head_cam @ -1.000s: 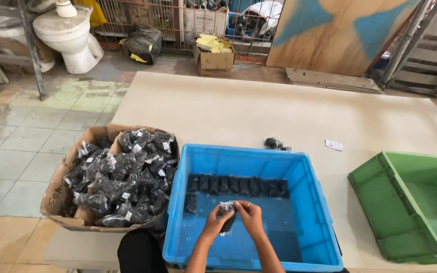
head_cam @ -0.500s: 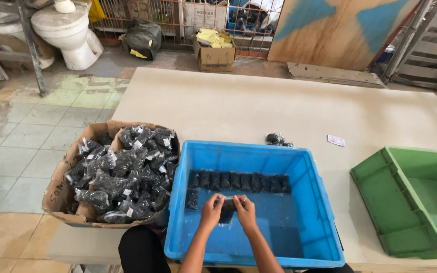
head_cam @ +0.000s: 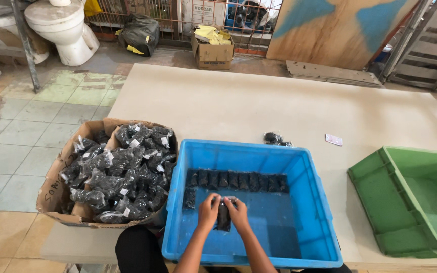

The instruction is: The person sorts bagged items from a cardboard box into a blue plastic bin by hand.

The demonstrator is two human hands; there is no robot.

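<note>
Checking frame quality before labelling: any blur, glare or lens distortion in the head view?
Head view: sharp, even daylight, soft shadows only. No glare on the blue bin. Wide-angle bending shows at the table edges. The small bag between both hands is dark and low in detail.

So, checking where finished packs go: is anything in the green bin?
No, the green bin shows only its bare inside; packs sit in the blue bin.

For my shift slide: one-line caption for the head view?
Both hands, left hand and right hand, hold a small black packet over the blue crate, beside a cardboard box of packets.
</note>
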